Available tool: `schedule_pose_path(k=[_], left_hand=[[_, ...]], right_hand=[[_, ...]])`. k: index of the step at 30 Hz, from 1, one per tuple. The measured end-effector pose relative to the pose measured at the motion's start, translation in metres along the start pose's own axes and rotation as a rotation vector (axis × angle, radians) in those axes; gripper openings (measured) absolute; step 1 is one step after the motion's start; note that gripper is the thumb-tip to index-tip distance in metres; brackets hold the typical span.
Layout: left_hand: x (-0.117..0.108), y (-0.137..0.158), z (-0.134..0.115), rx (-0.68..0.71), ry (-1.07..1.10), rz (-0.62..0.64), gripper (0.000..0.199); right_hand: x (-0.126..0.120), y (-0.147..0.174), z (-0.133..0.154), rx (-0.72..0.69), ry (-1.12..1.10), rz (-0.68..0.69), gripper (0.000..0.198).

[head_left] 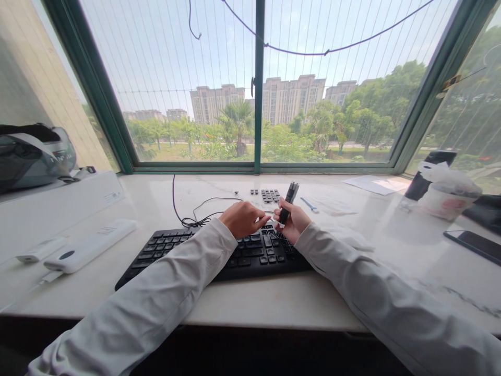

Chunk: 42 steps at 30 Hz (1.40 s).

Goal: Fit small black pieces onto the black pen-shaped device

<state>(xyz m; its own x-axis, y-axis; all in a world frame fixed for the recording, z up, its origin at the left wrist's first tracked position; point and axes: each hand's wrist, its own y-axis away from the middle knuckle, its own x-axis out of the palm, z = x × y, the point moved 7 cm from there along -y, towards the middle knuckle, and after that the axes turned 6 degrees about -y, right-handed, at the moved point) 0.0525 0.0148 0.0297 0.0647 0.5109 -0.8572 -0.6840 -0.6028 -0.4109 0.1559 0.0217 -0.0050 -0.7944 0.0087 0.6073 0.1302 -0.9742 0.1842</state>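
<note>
A black keyboard lies in front of me, with some keycaps off its right end near my hands. My right hand is closed around a black keycap puller. It is held upright, prongs at the top, and thin wire loops seem to show below it over the keys. My left hand is above the keyboard's middle, fingers curled and pointing toward the puller. Whatever its fingertips pinch, if anything, is hidden. Behind the hands, loose keycaps sit in a neat grid, with a few more to their left.
A black cable coils behind the keyboard. Left are a white power strip and a white box bearing a helmet. At right: a blue-handled brush, paper, a bagged cup and a phone. Windows stand behind.
</note>
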Motion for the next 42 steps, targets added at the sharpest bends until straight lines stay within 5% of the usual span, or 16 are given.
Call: schedule_pose_path(k=[9,26,34,42], left_hand=[[-0.001,0.001,-0.002,0.006,-0.016,0.030,0.049],[-0.010,0.000,0.007,-0.107,-0.017,-0.040,0.050],[-0.016,0.003,0.017,-0.261,-0.065,-0.032,0.049],[-0.013,0.004,0.016,-0.248,-0.047,-0.028,0.047]], right_hand=[[0.000,0.004,-0.003,-0.033,0.047,-0.066,0.021],[-0.001,-0.004,-0.010,-0.390,0.123,-0.025,0.040],[0.004,-0.005,-0.013,-0.374,0.124,0.073,0.038],[0.002,-0.009,-0.010,-0.352,0.180,0.115,0.043]])
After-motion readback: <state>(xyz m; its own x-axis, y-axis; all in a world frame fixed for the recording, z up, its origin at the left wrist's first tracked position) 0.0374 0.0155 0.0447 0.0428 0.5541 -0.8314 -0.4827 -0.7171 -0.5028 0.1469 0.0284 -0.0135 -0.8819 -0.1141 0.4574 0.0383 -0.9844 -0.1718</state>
